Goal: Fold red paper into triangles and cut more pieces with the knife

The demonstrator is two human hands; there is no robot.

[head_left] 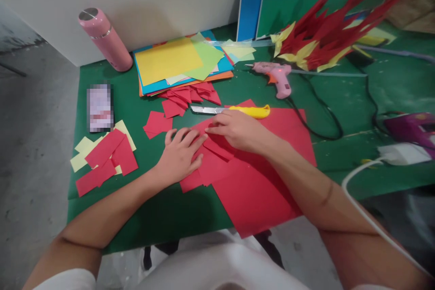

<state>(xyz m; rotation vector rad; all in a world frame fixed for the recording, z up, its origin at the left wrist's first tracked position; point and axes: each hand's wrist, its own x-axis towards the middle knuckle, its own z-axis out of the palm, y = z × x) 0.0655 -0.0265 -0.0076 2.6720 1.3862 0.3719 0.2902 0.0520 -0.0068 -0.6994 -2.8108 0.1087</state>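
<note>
My left hand [181,153] lies with fingers spread on small pieces of red paper [219,170], pressing them down. Close beside it, my right hand [236,130] has its fingertips pinched together at the edge of a folded red paper strip [219,149]. A large red sheet [261,190] lies beneath and to the right of these pieces. Just beyond my right hand rests a yellow utility knife [253,111], its blade out and pointing left. Folded red paper pieces [183,95] lie in a loose heap past my left hand, with a single red piece [158,124] nearer.
On the left are a phone [99,108], red and pale yellow scraps [102,152] and a pink bottle [107,41]. Coloured paper [170,61] is stacked at the back. A corded pink glue gun [277,77], red paper flames [322,31] and a white plug [403,154] stand rightward.
</note>
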